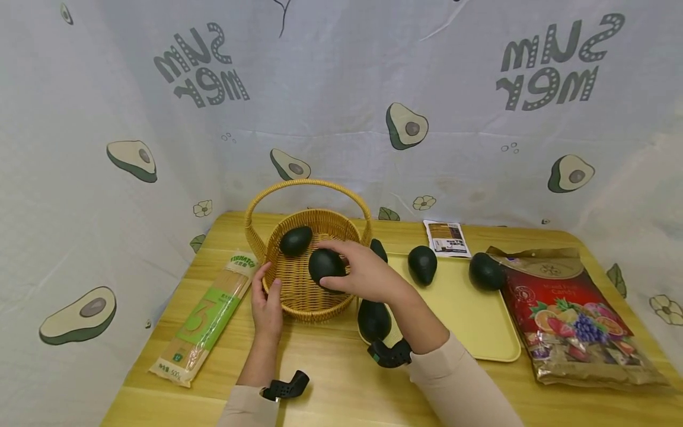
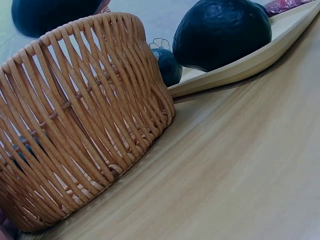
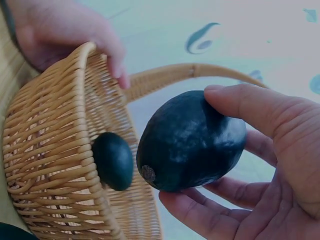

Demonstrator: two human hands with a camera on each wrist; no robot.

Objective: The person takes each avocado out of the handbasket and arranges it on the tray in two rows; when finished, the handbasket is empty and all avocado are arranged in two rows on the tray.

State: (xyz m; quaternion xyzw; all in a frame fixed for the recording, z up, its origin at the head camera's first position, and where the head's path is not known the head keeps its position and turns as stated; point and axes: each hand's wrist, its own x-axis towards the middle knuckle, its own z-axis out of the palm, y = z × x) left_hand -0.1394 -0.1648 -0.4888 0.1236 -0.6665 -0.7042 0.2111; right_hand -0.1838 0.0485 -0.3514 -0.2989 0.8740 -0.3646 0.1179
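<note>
**Avocado held over the basket**

Avocado (image 1: 325,265) is gripped by the right hand (image 1: 363,273), with fingers and thumb curled around it, just above the inside of the wicker basket (image 1: 299,296). A second avocado (image 1: 296,240) is seen lying inside the basket. The basket rim is held by the left hand (image 1: 267,305), thumb inside and fingers outside. More avocados (image 1: 423,264) are placed on the yellow tray (image 1: 469,320) beside the basket. A spaghetti pack (image 1: 205,317) is laid at the left.

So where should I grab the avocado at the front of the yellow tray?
Take that avocado around its fat round bottom, coming from above. It lies on the tray with the wide end nearest you and open space overhead.
</note>
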